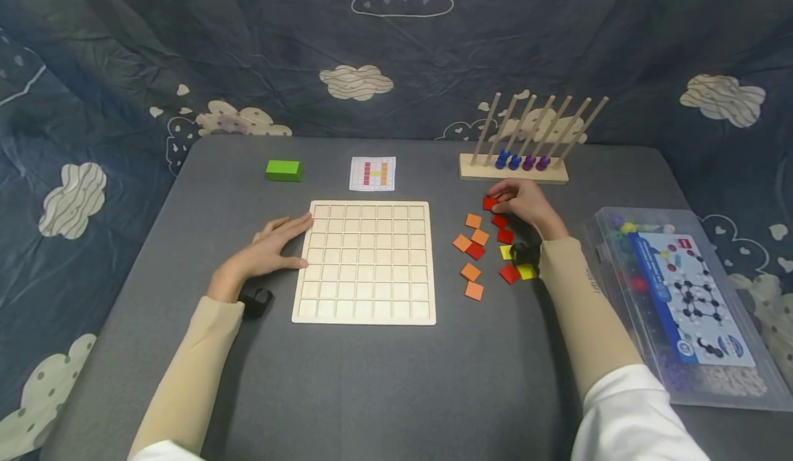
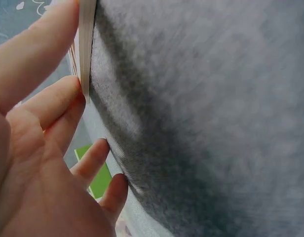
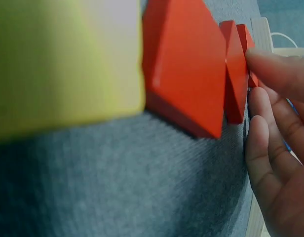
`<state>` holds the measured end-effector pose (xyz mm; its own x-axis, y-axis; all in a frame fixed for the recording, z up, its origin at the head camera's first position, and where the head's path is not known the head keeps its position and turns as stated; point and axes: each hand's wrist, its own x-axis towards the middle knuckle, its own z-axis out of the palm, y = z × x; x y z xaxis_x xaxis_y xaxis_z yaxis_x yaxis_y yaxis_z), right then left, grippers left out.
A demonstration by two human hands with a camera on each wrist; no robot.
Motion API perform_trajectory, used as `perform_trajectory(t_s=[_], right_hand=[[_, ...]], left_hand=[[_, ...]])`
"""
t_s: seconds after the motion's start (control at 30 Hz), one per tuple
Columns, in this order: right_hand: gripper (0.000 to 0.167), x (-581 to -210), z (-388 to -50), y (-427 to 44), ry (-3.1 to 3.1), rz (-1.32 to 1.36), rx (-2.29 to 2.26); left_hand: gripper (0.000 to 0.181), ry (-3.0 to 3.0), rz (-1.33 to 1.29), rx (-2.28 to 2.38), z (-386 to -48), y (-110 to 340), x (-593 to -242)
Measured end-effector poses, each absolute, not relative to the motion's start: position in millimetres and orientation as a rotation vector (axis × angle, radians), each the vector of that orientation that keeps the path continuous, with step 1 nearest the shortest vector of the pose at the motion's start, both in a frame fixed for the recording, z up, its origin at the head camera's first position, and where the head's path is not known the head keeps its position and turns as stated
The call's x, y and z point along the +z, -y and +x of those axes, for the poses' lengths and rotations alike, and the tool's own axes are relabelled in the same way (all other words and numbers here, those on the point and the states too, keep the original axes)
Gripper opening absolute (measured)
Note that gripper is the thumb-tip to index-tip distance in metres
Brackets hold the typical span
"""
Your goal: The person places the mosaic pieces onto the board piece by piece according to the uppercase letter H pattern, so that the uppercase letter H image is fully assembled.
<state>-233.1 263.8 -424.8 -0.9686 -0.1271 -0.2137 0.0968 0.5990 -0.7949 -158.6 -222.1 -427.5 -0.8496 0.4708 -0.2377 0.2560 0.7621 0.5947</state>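
grey tabletop (image 1: 365, 385), cloud-patterned cloth (image 1: 297, 41) behind; right grip (image 1: 526, 203) pinching red tile (image 1: 490, 203), left grip (image 1: 270, 246) outspread against board (image 1: 365, 261).

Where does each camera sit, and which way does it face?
Head: worn on the head, facing forward and down at a pale board and loose tiles; tan sleeves, left grip and right grip show.
Left wrist: worn there, facing along the left grip toward the board's edge and a green block; its palm side shows.
Right wrist: worn there, facing past a yellow tile and red tiles toward the right grip, partly seen.
Shared: head and left wrist both show the green block.
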Motion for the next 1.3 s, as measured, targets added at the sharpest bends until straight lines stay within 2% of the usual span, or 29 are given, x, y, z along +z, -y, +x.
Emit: perform_trajectory(t_s=[0.43, 0.73, 0.93, 1.3], right_hand=[[0.017, -422.9, -234.3, -266.0, -2.579, -0.02, -1.312], [0.019, -413.0, -234.5, -258.1, -2.461, -0.017, -1.413], [0.021, -405.6, -235.1, -225.4, -2.336, -0.097, -1.483], [0.017, -409.5, -231.1, -135.6, -2.154, -0.327, -1.547]], left_hand=[[0.087, -2.595, 0.568, 0.801, -154.8, 221.1, -428.2], [0.087, -2.6, 0.58, 0.816, -154.6, 221.2, -429.6], [0.088, -2.609, 0.587, 0.802, -154.4, 221.5, -430.2], [0.086, -2.606, 0.608, 0.757, -157.2, 224.2, -428.4]])
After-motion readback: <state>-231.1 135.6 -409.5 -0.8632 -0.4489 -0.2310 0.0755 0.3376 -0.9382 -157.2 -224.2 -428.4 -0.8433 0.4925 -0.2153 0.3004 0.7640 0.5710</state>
